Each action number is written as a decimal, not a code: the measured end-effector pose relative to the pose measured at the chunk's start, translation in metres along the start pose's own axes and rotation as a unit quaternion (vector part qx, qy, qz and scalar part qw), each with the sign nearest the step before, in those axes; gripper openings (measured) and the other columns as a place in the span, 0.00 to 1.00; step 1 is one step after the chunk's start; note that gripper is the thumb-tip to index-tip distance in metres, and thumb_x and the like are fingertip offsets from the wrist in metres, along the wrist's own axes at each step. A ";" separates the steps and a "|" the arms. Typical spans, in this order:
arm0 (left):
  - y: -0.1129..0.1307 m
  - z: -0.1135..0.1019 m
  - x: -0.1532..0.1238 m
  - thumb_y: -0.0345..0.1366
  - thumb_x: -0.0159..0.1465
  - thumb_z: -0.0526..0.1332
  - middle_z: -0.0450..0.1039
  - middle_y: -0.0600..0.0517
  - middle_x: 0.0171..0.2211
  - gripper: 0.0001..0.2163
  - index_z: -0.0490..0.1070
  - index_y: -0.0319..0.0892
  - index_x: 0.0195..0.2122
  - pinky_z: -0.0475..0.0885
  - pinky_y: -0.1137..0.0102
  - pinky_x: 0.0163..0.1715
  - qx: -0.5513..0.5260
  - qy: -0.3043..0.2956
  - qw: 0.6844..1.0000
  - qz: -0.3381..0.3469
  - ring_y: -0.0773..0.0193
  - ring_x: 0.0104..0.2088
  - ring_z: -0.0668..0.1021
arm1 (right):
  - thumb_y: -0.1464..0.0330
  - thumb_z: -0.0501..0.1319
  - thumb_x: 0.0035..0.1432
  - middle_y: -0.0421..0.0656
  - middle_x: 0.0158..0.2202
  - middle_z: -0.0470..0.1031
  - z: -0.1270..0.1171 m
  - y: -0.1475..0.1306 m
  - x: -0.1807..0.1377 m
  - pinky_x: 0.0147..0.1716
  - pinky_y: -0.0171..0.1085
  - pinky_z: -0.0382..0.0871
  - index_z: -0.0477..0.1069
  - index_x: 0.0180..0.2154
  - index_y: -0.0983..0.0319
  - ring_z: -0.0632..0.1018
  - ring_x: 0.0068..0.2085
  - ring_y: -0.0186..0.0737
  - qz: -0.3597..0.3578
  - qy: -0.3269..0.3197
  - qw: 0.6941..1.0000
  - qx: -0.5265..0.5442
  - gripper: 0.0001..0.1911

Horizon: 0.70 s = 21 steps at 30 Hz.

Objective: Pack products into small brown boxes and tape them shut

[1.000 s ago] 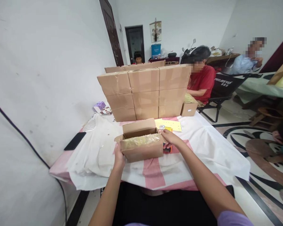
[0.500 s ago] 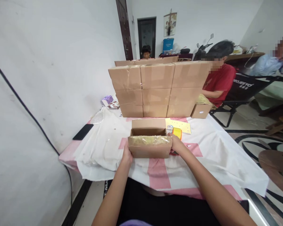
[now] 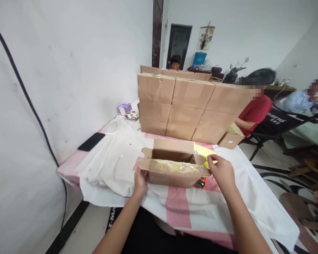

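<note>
An open brown cardboard box (image 3: 172, 179) stands on the bench (image 3: 108, 169), which is covered in white and pink cloth, directly in front of the person. Its far flap (image 3: 173, 145) rises upright, its end flaps splay outward, and a strip of glossy yellowish tape (image 3: 175, 166) runs along the near upper edge. The left hand (image 3: 141, 181) has its grip closed on the left end of the box, just under the end flap there. The right hand (image 3: 222, 171) is at the box's right end, fingertips drawn close together beside the flap; whether its grip pinches the flap or anything else I cannot tell. A small bright-yellow object (image 3: 206, 164), mostly hidden, shows by those fingertips, and a pale yellow sheet (image 3: 204, 151) lies behind them. Low at the box's right corner, an orange-and-black item (image 3: 201, 182) rests partly covered. Beyond the box, a wall of stacked brown cartons (image 3: 188, 109) spans the bench, with a smaller carton (image 3: 230, 140) at its right end, near a person in a red shirt (image 3: 259, 113). On the left lie a flat black phone (image 3: 91, 141) and a white perforated piece (image 3: 111, 127).
</note>
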<state>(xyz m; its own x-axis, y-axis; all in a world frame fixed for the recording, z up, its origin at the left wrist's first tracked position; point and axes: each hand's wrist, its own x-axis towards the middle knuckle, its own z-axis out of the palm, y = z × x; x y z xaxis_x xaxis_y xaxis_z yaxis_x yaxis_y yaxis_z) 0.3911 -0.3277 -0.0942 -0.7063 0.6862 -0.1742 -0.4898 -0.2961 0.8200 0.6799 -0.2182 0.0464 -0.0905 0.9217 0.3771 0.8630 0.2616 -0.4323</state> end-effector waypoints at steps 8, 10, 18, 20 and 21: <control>0.028 -0.026 0.034 0.56 0.66 0.53 0.74 0.51 0.31 0.20 0.70 0.43 0.34 0.71 0.70 0.31 0.181 -0.047 0.980 0.064 0.64 0.30 0.76 | 0.76 0.59 0.60 0.40 0.25 0.70 0.006 -0.099 -0.089 0.29 0.39 0.62 0.70 0.34 0.60 0.70 0.27 0.38 -0.398 0.217 0.885 0.109 0.06; 0.039 -0.033 0.060 0.55 0.66 0.53 0.76 0.49 0.33 0.19 0.71 0.44 0.36 0.73 0.67 0.36 0.250 -0.072 0.962 0.086 0.60 0.34 0.78 | 0.74 0.56 0.61 0.38 0.22 0.66 0.033 -0.138 -0.122 0.26 0.39 0.56 0.66 0.31 0.59 0.66 0.24 0.37 -0.514 0.097 0.835 0.174 0.07; 0.052 -0.072 0.132 0.39 0.59 0.61 0.65 0.40 0.66 0.20 0.75 0.45 0.53 0.41 0.47 0.69 0.505 -0.120 0.831 0.201 0.43 0.70 0.59 | 0.72 0.55 0.61 0.42 0.28 0.72 0.195 -0.238 -0.112 0.32 0.40 0.65 0.66 0.28 0.57 0.73 0.31 0.42 -0.383 -0.177 0.867 0.266 0.09; 0.046 -0.078 0.136 0.35 0.61 0.57 0.66 0.43 0.65 0.22 0.73 0.47 0.56 0.44 0.49 0.70 0.550 -0.124 0.798 0.213 0.47 0.69 0.62 | 0.73 0.53 0.62 0.43 0.32 0.75 0.235 -0.260 -0.081 0.38 0.41 0.68 0.68 0.30 0.57 0.74 0.36 0.43 -0.283 -0.172 0.888 0.319 0.10; 0.043 -0.080 0.137 0.34 0.61 0.56 0.67 0.44 0.65 0.23 0.72 0.48 0.58 0.46 0.51 0.70 0.567 -0.121 0.786 0.215 0.49 0.68 0.64 | 0.73 0.53 0.62 0.44 0.34 0.75 0.253 -0.272 -0.067 0.41 0.42 0.68 0.69 0.32 0.58 0.75 0.38 0.44 -0.242 -0.164 0.894 0.339 0.09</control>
<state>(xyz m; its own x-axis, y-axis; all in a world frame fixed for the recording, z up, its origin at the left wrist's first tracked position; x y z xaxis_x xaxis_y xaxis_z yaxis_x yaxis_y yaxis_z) 0.2321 -0.2996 -0.1269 -0.4962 0.8318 0.2488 0.6357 0.1529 0.7566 0.3256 -0.2783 -0.0689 -0.6088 0.6592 0.4413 0.1939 0.6631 -0.7230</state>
